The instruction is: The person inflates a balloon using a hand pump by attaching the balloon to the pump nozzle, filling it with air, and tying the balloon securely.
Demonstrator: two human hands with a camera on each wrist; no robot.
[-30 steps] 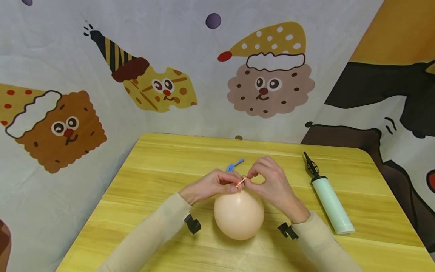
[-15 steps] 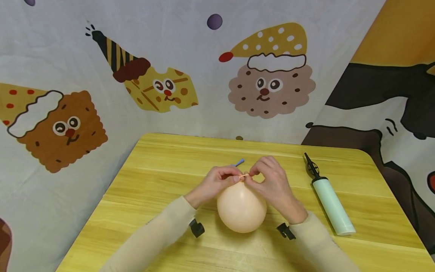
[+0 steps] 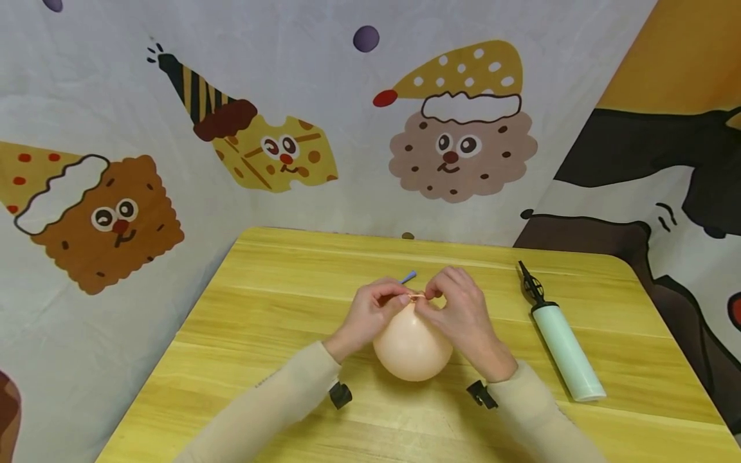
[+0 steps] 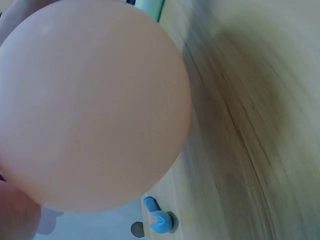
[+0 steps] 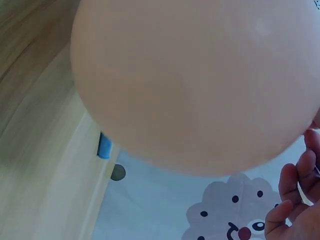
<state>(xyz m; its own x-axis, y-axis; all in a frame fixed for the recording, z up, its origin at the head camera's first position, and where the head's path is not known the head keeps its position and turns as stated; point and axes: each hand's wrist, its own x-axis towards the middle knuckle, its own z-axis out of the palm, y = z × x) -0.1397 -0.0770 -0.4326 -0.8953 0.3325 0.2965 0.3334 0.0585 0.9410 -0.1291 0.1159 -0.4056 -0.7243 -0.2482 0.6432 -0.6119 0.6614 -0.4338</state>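
A round, inflated peach balloon (image 3: 413,347) hangs neck-up between both hands, close over the wooden table. My left hand (image 3: 370,312) pinches its neck from the left with thumb and forefinger. From the other side my right hand (image 3: 460,308) pinches the same stretched neck, its thumb near the left fingertips. A short, thin strip of the neck spans the two grips. The balloon (image 4: 100,105) fills much of the left wrist view, with a left fingertip (image 4: 17,212) at the lower left. Curled right fingers (image 5: 300,185) show beside the balloon (image 5: 195,80) in the right wrist view.
A limp blue balloon (image 4: 159,217) lies on the table behind the hands, partly hidden in the head view. To the right lies a mint-green hand pump (image 3: 567,350) with a black nozzle. A printed cloth (image 3: 359,206) rises behind the table (image 3: 289,263).
Both hands stay on the neck. The left hand and the peach balloon have shifted slightly right and away from me. The neck strip now lies flatter, and the blue balloon is more covered.
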